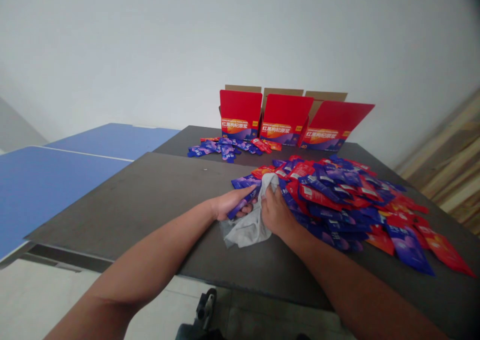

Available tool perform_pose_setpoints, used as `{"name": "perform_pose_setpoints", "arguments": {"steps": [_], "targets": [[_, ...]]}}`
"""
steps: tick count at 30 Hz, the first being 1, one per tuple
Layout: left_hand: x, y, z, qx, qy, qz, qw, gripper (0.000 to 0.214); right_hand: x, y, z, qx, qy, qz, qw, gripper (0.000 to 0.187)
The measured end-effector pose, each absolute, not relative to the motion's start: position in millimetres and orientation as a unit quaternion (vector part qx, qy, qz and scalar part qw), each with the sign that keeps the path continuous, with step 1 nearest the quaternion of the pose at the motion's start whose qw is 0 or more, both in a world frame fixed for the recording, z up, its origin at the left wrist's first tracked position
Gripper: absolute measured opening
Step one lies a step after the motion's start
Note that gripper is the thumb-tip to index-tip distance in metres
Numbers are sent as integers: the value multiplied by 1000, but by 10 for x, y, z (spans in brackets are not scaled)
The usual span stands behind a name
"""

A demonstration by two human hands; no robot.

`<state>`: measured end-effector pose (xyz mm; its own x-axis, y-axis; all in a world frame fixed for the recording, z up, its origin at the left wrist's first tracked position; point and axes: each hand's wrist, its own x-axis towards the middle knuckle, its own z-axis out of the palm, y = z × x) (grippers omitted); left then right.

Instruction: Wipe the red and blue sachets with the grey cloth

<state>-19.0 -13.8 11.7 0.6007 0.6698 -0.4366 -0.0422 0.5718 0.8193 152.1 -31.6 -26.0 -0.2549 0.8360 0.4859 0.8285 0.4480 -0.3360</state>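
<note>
Purple sachet (244,202) gripped tight in my left hand (230,203), fingers closed round it and one end poking out past them! My right hand (275,211) is down on a grey-white cloth (250,223), closed on a bunched fold, with the cloth lying under and between both hands. Just to the right, a big heap of purple and red sachets (337,200) spreads across the dark desk (131,200), right against my right hand. Farther out, three open red cartons (287,115) stand in a row behind a smaller scatter of sachets (221,148), and blue tables (48,190) sit off to the left.
</note>
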Motion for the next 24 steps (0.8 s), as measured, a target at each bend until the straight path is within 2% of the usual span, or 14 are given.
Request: {"name": "perform_pose_setpoints", "arguments": {"steps": [3,6,12,18,22,24], "targets": [[-241,-103,153,359,320,239,844,39,1534,-279,-299,-530,-779,20,334,54],[-293,-51,205,277,245,309,876,29,1538,-270,-308,-526,-777,19,344,54],[-369,86,275,148,242,470,836,21,1538,-300,-295,-509,-791,-1,340,51],[-381,232,177,126,324,542,765,25,1545,-339,-286,-492,-809,-5,322,52],[-394,249,111,127,307,523,785,45,1552,-349,-294,-484,-819,-12,308,53],[-399,237,97,136,293,502,803,46,1553,-349,-292,-480,-821,-20,310,53]]}}
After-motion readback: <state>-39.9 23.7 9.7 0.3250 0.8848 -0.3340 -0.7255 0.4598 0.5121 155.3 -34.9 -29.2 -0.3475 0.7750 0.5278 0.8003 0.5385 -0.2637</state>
